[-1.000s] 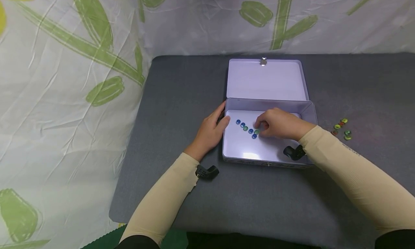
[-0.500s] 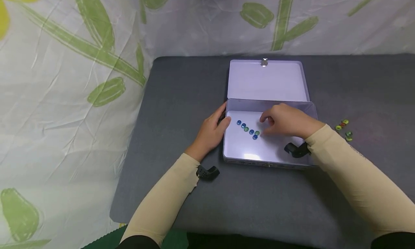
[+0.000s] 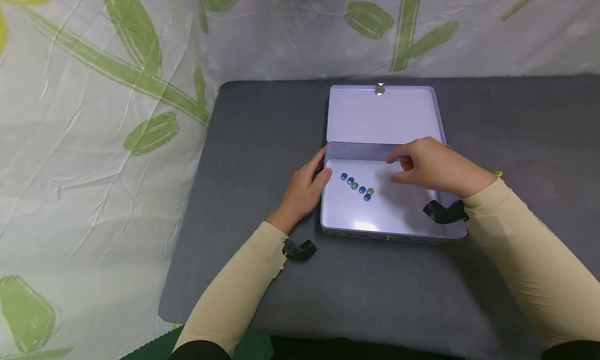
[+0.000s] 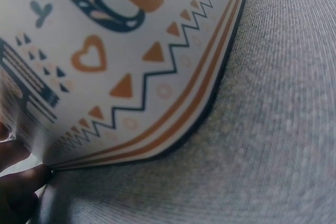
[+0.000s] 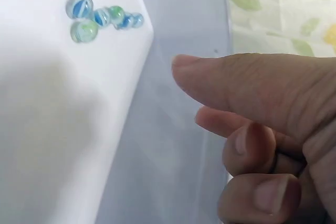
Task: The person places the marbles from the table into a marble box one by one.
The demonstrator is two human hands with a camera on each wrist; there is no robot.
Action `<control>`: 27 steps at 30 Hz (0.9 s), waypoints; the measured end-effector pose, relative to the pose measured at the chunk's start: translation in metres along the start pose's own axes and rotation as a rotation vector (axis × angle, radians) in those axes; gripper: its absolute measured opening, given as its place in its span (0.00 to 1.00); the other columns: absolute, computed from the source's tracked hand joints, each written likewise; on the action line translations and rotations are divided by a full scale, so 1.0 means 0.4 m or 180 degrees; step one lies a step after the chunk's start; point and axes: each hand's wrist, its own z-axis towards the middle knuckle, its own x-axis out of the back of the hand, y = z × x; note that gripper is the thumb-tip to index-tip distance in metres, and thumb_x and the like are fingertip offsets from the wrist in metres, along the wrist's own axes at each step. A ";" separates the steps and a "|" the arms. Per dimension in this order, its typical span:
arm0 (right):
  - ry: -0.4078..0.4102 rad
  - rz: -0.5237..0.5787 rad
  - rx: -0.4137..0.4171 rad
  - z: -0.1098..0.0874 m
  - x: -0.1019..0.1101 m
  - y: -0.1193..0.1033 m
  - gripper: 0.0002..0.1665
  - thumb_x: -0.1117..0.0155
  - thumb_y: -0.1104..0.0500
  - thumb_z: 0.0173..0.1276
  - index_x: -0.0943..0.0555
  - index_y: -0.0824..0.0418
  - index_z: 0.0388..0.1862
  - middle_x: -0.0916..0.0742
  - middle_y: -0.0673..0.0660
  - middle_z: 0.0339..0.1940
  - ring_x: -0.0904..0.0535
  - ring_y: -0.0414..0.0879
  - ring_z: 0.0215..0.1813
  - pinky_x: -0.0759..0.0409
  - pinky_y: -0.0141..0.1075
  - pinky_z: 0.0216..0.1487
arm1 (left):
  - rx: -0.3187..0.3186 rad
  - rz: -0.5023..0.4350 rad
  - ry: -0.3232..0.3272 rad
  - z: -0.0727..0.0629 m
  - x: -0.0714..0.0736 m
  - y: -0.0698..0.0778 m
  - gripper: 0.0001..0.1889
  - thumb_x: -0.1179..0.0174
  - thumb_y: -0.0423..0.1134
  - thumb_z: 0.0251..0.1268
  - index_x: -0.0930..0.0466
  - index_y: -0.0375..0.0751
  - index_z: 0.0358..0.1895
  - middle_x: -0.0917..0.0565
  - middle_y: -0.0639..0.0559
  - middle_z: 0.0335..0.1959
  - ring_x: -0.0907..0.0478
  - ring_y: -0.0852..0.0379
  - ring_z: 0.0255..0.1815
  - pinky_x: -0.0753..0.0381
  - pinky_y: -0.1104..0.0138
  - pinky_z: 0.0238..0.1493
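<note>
If the left hand (image 3: 300, 193), gripping the box (image 3: 394, 214) at nine o'clock, would jerk, the round marbles (image 3: 362, 190) could roll apart. The right hand (image 3: 436, 167), above the box at two o'clock, is released, holding nothing. The glassy marbles, four blue, two green, lie inside toward nine o'clock

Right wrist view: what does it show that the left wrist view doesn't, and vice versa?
Only the right wrist view shows the glass marbles, the pale interior of the metal box, the right hand and the leaf-print sheet. Only the left wrist view shows the orange heart on the box's printed outside and the gray tablecloth. Both show part of the box.
</note>
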 end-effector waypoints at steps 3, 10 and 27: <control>0.0103 -0.0012 -0.0063 -0.015 0.014 0.004 0.12 0.22 0.59 0.65 0.11 0.62 0.44 0.25 0.51 0.21 0.32 0.44 0.26 0.34 0.37 0.31 | -0.0005 -0.0023 0.0010 0.000 0.003 -0.002 0.35 0.55 0.55 0.79 0.41 0.48 0.85 0.33 0.46 0.81 0.36 0.53 0.81 0.38 0.56 0.81; 0.0286 0.0002 -0.0236 -0.053 0.043 0.030 0.14 0.28 0.51 0.73 0.09 0.58 0.50 0.28 0.48 0.16 0.35 0.42 0.21 0.36 0.35 0.25 | -0.0007 -0.0032 0.0010 0.001 0.006 -0.007 0.36 0.55 0.56 0.79 0.42 0.48 0.85 0.33 0.47 0.81 0.36 0.53 0.81 0.38 0.57 0.81; 0.0403 0.0139 -0.0805 -0.161 0.073 0.127 0.24 0.34 0.46 0.77 0.16 0.61 0.62 0.18 0.52 0.24 0.22 0.47 0.19 0.27 0.38 0.22 | 0.0070 0.0014 0.0043 -0.003 0.013 -0.005 0.35 0.56 0.55 0.78 0.40 0.49 0.84 0.32 0.47 0.80 0.35 0.52 0.81 0.37 0.55 0.80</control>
